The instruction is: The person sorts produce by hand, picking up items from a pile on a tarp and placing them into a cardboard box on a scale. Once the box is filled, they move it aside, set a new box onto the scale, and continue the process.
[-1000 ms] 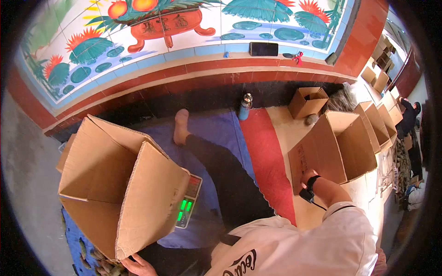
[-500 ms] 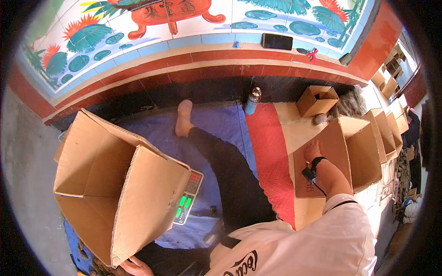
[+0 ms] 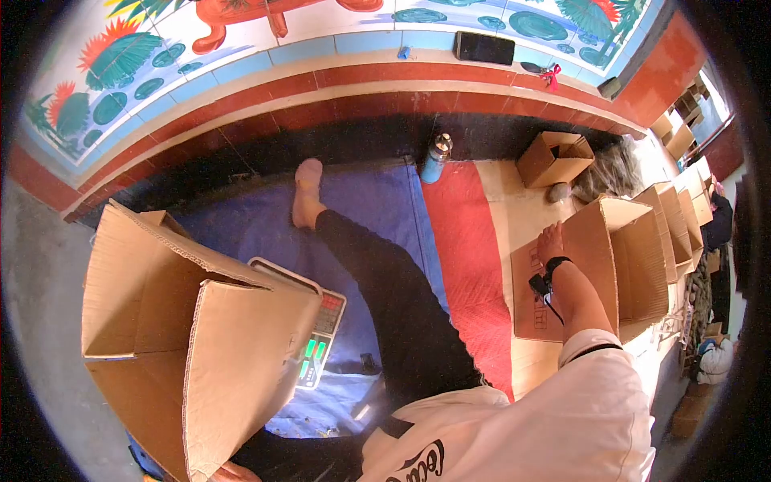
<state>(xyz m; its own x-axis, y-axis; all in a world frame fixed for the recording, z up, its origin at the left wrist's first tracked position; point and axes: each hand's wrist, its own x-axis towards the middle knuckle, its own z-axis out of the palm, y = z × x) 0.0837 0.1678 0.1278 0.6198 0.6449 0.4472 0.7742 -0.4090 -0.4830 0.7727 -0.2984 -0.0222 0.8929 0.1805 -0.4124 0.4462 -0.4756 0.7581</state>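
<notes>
At the lower left, my left hand (image 3: 234, 472) is at the bottom corner of a large open cardboard box (image 3: 249, 361) and seems to grip it; most of its fingers are hidden. That box stands tilted over a digital scale (image 3: 328, 313) with lit green digits, part of whose rim shows behind it. On the right, my right hand (image 3: 551, 239) is at the upper edge of another open cardboard box (image 3: 574, 273), its fingers reaching over that edge. A dark band and a small device are on my right wrist.
My outstretched leg (image 3: 385, 281) lies on a blue mat (image 3: 241, 217) beside a red strip (image 3: 474, 281). A blue bottle (image 3: 434, 165) and a small carton (image 3: 556, 159) stand along the wall. More open boxes (image 3: 675, 229) line the right. A phone (image 3: 484, 48) rests on the ledge.
The left box has shifted slightly left and down, uncovering the scale's far rim. My right hand has moved up to its box's edge, and printing on that box shows more.
</notes>
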